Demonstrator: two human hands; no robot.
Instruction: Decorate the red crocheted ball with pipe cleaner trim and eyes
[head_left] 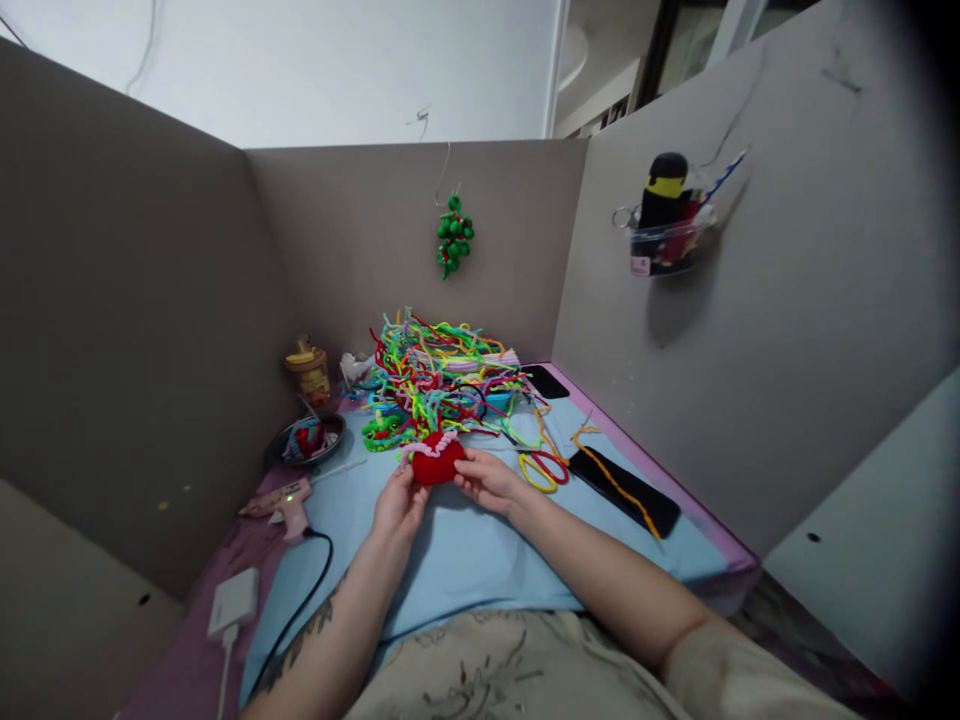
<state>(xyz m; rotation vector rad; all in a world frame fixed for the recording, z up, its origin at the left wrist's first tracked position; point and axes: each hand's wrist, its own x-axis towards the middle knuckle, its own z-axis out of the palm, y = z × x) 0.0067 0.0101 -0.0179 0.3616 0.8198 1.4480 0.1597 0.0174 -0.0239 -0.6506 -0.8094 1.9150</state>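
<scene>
Between my two hands is a red knitted or crocheted piece (438, 466) with a pale pink ruffled strip (417, 452) along its upper edge. My left hand (401, 500) grips its left side, thumb in front. On the right side, my right hand (486, 478) pinches it between thumb and fingers. Just behind it lies a green crocheted piece (382, 432). A large heap of many-coloured yarn ends (442, 370) rises beyond the hands. Scissors (546, 470) with red and yellow handles rest to the right of my right hand.
A pink glue gun (281, 503) and a white adapter (233, 603) with cables lie left. Behind them are a dark bowl (330, 445) and a lidded cup (308, 372). A black phone (626, 490) bears orange yarn (619, 488). Grey partitions (405, 230) surround the table.
</scene>
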